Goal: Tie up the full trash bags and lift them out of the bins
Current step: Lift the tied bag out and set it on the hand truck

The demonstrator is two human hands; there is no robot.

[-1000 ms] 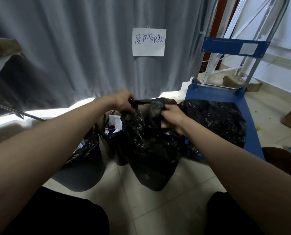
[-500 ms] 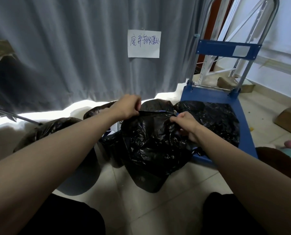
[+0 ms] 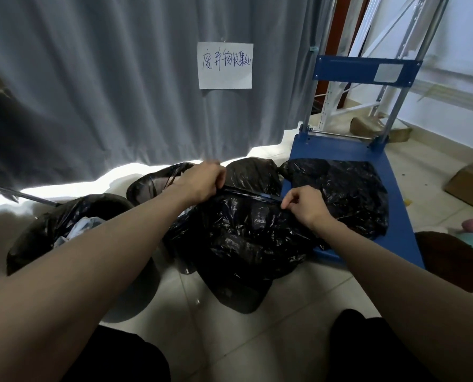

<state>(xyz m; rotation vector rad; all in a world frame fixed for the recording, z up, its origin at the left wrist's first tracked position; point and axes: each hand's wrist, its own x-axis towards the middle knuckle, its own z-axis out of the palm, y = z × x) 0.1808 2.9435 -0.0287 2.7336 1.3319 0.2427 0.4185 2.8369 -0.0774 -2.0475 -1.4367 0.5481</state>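
Observation:
A full black trash bag [image 3: 238,244] hangs in front of me, its bottom near the tiled floor. My left hand [image 3: 202,180] grips the left end of its top edge. My right hand [image 3: 304,202] pinches the right end, and the edge is pulled taut between them. A grey bin [image 3: 136,288] lined with a black bag stands at the left, with pale rubbish showing inside. Behind my left hand stands a second lined bin [image 3: 150,186]. Another black bag [image 3: 348,191] lies on the blue cart.
A blue platform cart [image 3: 395,216] with a metal handle stands to the right. A grey curtain [image 3: 106,92] with a paper sign [image 3: 225,65] hangs behind. Cardboard boxes [image 3: 472,186] lie at the far right. My knees are at the bottom edge.
The bag's mouth went from bunched between my hands to stretched wide. My hands moved apart along the top edge, and the bag rose a little.

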